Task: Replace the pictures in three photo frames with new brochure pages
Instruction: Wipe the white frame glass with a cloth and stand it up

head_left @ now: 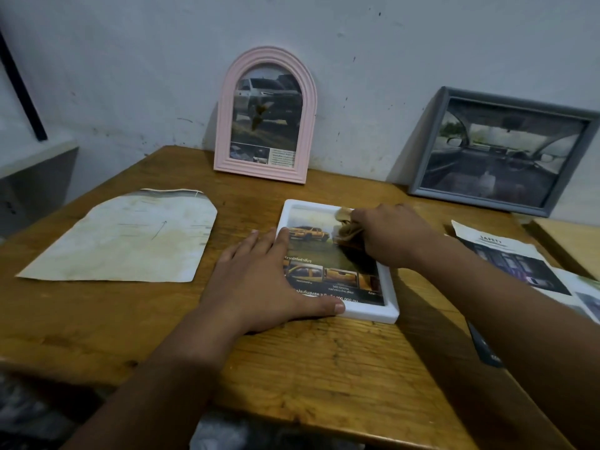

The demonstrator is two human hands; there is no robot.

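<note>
A white photo frame lies flat on the wooden table, showing a brochure page with yellow pickup trucks. My left hand lies flat with straight fingers on the frame's left edge, thumb along its front rim. My right hand grips a crumpled tan cloth on the frame's glass. A pink arched frame with a truck picture leans on the wall behind. A grey frame with a car-interior picture leans at the back right.
A stained, cut sheet of paper lies at the left of the table. Brochure pages lie at the right edge, partly under my right forearm. A second wooden surface adjoins at the far right. The wall stands close behind.
</note>
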